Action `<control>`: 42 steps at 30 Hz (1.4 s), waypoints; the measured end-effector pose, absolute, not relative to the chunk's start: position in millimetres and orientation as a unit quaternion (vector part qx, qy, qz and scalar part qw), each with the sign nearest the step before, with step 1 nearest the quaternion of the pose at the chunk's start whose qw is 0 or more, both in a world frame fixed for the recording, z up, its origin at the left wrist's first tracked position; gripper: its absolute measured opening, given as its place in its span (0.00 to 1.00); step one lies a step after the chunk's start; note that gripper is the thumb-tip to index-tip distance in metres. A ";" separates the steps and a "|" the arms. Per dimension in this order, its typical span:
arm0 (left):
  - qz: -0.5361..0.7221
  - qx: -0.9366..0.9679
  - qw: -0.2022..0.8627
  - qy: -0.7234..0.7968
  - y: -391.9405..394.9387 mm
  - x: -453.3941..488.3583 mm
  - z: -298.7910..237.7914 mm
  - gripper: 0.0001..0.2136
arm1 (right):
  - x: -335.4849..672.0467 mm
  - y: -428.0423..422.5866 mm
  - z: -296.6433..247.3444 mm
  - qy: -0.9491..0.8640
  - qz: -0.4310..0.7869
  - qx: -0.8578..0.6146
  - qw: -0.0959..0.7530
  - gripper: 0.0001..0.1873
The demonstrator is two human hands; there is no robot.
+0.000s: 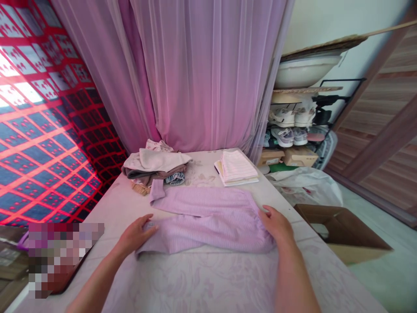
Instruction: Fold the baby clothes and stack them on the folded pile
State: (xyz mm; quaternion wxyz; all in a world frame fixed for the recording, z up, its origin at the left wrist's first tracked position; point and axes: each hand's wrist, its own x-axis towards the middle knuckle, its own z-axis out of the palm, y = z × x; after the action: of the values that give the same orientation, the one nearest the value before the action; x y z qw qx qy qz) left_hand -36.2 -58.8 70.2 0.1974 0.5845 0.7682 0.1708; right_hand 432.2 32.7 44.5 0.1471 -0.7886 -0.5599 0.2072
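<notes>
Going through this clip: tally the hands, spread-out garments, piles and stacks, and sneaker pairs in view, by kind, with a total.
Hands: 2 (left hand, right hand)
Spread-out garments: 1 (lilac ribbed garment)
Piles and stacks: 2 (clothes pile, folded pale stack)
Sneaker pairs: 2 (white sneakers, grey-lilac sneakers)
Total: 7

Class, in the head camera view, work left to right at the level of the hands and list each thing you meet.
left hand → lilac ribbed garment → right hand → open cardboard box
</notes>
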 end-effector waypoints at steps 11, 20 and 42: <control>0.176 0.527 0.395 0.732 -61.9 -54.2 96.4 0.12 | 439.3 -10.5 46.7 -0.570 0.208 -0.784 0.132 0.30; -0.020 0.587 0.377 0.716 -64.9 -88.7 124.0 0.10 | 441.2 -24.3 46.5 -0.578 0.230 -0.779 0.082 0.30; 0.280 0.487 0.109 0.820 29.8 -46.1 77.1 0.14 | 400.1 49.4 57.8 -0.593 0.151 -0.784 0.104 0.15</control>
State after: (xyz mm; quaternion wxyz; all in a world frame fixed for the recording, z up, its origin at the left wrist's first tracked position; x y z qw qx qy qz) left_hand -46.1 29.8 77.1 0.1087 0.4870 0.8201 0.2800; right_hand 400.1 49.4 57.8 0.1044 -0.7840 -0.5931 0.1506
